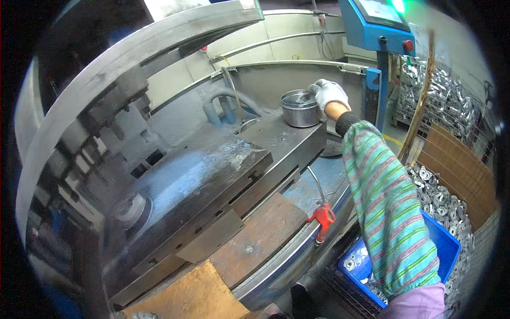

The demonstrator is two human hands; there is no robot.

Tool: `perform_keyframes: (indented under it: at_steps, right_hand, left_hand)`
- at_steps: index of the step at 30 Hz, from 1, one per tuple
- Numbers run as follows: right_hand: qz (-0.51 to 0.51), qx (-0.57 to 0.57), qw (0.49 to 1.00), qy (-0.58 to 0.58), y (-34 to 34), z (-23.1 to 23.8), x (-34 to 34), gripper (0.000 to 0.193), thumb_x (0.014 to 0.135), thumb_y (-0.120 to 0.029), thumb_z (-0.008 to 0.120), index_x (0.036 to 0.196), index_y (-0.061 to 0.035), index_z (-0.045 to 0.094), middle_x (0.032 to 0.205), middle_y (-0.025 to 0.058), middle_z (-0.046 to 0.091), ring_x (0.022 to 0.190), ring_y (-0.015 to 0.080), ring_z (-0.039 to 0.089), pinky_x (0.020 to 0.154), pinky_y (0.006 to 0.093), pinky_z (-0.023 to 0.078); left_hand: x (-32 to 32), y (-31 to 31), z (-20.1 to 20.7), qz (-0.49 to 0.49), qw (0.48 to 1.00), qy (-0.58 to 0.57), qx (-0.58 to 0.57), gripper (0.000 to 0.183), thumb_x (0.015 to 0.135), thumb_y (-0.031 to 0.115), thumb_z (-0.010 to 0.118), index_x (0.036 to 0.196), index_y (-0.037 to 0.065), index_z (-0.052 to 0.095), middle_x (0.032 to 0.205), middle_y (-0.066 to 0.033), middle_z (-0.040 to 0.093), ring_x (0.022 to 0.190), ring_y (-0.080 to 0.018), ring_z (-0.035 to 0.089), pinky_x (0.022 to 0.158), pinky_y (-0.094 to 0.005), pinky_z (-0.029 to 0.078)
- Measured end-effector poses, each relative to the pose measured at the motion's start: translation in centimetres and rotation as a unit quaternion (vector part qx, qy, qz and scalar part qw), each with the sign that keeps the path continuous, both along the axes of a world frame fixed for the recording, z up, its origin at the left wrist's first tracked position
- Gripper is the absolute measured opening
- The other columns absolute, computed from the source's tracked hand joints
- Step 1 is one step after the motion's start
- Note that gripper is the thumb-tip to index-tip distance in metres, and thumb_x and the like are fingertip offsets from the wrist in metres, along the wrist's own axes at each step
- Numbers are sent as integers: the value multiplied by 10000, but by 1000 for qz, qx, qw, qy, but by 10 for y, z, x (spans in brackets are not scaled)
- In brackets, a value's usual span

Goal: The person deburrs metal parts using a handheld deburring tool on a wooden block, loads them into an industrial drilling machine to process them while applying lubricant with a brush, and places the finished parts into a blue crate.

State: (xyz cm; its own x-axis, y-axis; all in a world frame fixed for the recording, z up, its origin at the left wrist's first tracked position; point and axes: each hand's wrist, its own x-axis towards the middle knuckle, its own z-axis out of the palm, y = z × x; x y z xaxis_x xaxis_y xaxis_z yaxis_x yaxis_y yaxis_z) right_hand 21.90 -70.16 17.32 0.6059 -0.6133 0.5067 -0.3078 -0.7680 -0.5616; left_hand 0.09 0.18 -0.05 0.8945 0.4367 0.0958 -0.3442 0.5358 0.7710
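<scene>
My right hand (pixel 330 94), in a white glove with greyed fingertips, reaches far out to a round metal pot (pixel 301 116). Its fingers are curled at the pot's right rim; whether they grip the rim or something inside is hidden. A grey object, too unclear to name, shows within the pot. The pot stands on the far end of a dark steel machine bed (pixel 281 139). My left hand is not plainly seen; a small grey shape (pixel 143 316) peeks in at the lower edge, and I cannot tell what it is.
A red-handled air gun (pixel 322 215) hangs at the bed's front edge, beside wooden boards (pixel 260 234). Heavy machine tooling (pixel 106 106) overhangs the left. At right are a blue control box (pixel 372 24), a blue bin (pixel 443 242) and wire cages holding metal parts (pixel 441 95).
</scene>
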Motion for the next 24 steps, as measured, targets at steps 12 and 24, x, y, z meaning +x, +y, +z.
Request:
perform_keyframes:
  at_steps: [12,24]
  right_hand:
    - [146,17,974,-174,69,8,-40,314,912,-303,526,1025,-55,682,1002,181,669,960,331,627,827,386,475]
    - [376,307,841,-240,245,46,-1,364,868,-327,657,975,19,688,715,41,651,612,121,533,592,273,426]
  left_hand:
    - [8,-9,-2,147,988,4,47,537,950,586,380,984,85,572,778,-17,537,660,-142,516,569,-288,450]
    - [2,-2,-8,150,987,43,30,653,926,626,394,1172,36,528,956,-74,567,788,-193,562,673,-346,492]
